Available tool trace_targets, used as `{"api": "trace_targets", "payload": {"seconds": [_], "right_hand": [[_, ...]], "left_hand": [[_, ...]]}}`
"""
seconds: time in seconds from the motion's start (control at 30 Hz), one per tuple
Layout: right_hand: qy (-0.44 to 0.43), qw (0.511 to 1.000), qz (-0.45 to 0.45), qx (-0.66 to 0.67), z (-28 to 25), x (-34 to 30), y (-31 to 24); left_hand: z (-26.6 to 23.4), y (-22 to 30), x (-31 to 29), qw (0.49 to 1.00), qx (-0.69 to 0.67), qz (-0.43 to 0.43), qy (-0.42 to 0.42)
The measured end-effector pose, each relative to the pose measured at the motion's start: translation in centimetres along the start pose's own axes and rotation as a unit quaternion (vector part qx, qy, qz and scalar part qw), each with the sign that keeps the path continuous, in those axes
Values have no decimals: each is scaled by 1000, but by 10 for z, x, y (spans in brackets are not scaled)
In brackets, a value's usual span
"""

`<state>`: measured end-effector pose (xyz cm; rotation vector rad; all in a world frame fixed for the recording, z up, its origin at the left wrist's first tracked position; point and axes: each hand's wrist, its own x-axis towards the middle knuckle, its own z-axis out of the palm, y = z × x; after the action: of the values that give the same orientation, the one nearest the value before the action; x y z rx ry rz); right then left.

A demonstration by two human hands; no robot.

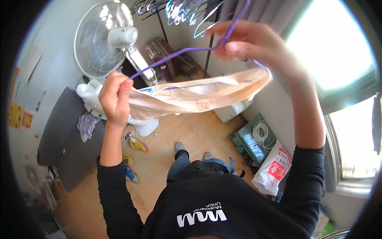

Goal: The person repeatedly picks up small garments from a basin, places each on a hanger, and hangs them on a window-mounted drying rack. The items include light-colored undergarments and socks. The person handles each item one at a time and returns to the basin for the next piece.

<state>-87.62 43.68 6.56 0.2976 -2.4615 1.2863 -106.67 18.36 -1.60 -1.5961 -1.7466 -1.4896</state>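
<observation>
A purple clothes hanger [175, 53] is held up before me, its hook rising toward the top edge. Over its lower part hangs a beige garment [199, 95], stretched sideways; its exact kind is unclear. My left hand [115, 97] is closed at the left end, gripping the garment together with the hanger's corner. Up at the hanger's neck is my right hand [254, 46], its fingers curved and smeared by motion. Whether they grip the hanger cannot be told. To the right, the hanger's other arm runs down into the garment's far end.
A white standing fan [123, 38] is at the upper left, beside a dark grey sofa [65, 139]. Shiny hangers [177, 12] hang from a rack at the top. Shoes [137, 144] lie on the wooden floor. A plastic bag [274, 169] and a green box [254, 137] stand at right.
</observation>
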Motion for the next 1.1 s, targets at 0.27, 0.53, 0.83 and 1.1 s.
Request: {"api": "trace_targets", "payload": {"seconds": [0.27,0.53,0.83,1.1], "right_hand": [[225,960,154,-59,4,-35,20],[297,947,111,-58,4,-40,35],[425,887,140,-115,4,-57,61],[524,850,40,-35,-19,-102,74]], "left_hand": [[-43,-76,52,994,-109,-4,8],[-37,-121,71,977,-204,-58,9],[2,-129,63,965,-247,-90,19],[45,-100,71,954,-272,-115,-41]]}}
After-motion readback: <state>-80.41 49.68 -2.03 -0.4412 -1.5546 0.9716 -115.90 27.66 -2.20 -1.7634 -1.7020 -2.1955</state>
